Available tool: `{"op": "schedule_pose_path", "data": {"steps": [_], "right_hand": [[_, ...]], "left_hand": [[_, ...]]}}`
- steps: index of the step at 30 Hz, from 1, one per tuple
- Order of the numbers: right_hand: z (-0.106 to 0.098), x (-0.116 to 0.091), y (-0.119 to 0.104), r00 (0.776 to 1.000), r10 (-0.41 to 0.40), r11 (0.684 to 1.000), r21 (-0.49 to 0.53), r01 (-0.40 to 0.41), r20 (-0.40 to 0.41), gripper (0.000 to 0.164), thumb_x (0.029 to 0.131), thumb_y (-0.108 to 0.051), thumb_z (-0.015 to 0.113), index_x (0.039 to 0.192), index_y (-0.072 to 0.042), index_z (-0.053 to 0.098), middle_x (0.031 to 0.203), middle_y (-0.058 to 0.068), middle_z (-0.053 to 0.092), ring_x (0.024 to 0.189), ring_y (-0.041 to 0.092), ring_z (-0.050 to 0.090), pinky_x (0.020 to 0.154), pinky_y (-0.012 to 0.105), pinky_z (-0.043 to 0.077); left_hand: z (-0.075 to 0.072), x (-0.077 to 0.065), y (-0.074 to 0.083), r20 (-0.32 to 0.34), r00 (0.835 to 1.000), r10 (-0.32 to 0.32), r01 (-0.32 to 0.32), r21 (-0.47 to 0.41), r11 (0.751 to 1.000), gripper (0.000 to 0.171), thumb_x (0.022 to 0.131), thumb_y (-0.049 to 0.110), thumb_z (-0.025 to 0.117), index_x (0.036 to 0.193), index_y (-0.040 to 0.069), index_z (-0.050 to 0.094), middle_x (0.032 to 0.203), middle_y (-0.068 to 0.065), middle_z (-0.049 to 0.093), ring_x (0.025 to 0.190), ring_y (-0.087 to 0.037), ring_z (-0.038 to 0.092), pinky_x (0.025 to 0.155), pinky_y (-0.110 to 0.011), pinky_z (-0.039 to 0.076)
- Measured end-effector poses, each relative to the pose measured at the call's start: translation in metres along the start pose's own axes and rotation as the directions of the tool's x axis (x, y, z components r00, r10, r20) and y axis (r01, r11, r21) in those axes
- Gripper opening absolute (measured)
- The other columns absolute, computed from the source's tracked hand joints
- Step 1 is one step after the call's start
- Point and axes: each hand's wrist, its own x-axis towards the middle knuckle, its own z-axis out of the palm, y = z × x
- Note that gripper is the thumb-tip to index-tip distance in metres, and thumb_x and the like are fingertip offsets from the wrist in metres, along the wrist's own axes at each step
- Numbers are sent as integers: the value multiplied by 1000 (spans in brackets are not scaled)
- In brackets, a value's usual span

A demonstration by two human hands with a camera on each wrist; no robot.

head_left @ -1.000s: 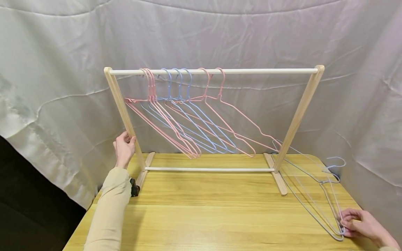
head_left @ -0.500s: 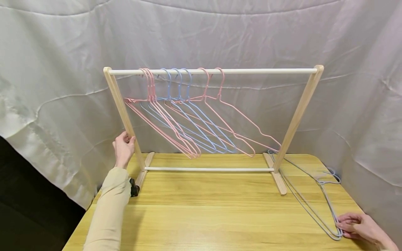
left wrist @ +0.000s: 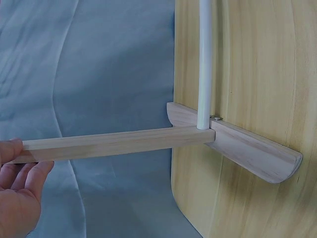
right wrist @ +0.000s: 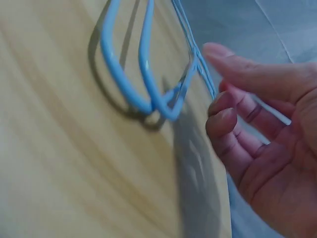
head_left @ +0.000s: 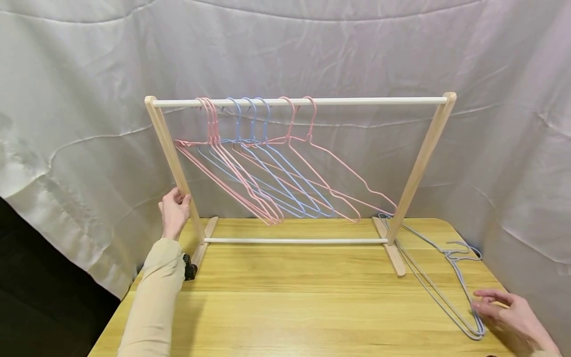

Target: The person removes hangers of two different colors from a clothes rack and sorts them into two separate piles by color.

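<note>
My left hand (head_left: 174, 212) grips the left wooden post (left wrist: 114, 144) of a garment rack, thumb on one side and fingers on the other. Blue wire hangers (head_left: 460, 277) lie overlapped at the table's right side, their rounded ends towards me. Just right of those ends hovers my right hand (right wrist: 267, 134), fingers loosely bent, thumb apart, nothing held. From the rack's white top rail (head_left: 379, 100) hang several pink hangers (head_left: 327, 183) and three blue hangers (head_left: 267, 161); a pink bunch is leftmost, the blue ones in the middle, two pink ones to their right.
The rack's right foot (head_left: 395, 258) stands close to the lying hangers, whose far ends reach behind the right post (head_left: 419, 168). A white lower bar (head_left: 294, 241) joins the feet. Grey curtains (head_left: 285, 49) surround the wooden table (head_left: 285, 307). A small black object (head_left: 190, 267) is beside my left sleeve.
The top blue hanger has come down onto the one beneath it. My right hand has let go of its end and lifted slightly away. My left hand stays on the post.
</note>
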Motion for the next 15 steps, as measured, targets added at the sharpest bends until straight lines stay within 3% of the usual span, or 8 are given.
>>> {"op": "schedule_pose_path", "data": {"steps": [3, 7, 11, 15], "right_hand": [[3, 8, -12, 995, -94, 992, 80, 97, -33, 31, 95, 3, 62, 108, -22, 75, 89, -19, 73, 77, 1, 70, 67, 20, 54], [6, 23, -38, 986, -166, 974, 154, 164, -3, 32, 96, 4, 59, 115, -18, 72, 98, -20, 76, 85, 1, 72, 75, 15, 54], [16, 42, -73, 975, -222, 971, 94, 221, 2, 25, 99, -2, 59, 118, -13, 71, 96, -19, 76, 85, 2, 72, 78, 13, 52], [33, 63, -114, 952, -306, 947, 93, 306, -14, 22, 99, -4, 58, 116, -9, 71, 90, -15, 76, 81, 4, 71, 77, 14, 52]], "left_hand": [[-1, -1, 1, 10, 1000, -7, 7, -1, 1000, 30, 101, 11, 55, 127, -1, 62, 133, -27, 63, 135, -41, 36, 109, -53, 27], [-2, -1, 3, 21, 999, -27, 27, 5, 1000, 30, 101, 12, 54, 128, -1, 61, 135, -27, 62, 136, -40, 35, 110, -54, 29], [-2, -1, 4, 25, 999, -29, 29, 12, 1000, 28, 102, 12, 54, 126, -1, 61, 135, -27, 62, 135, -40, 35, 109, -54, 29], [-2, -1, 2, 17, 1000, -16, 16, 18, 1000, 29, 101, 12, 55, 125, -2, 61, 134, -28, 62, 134, -41, 36, 108, -54, 28]]}}
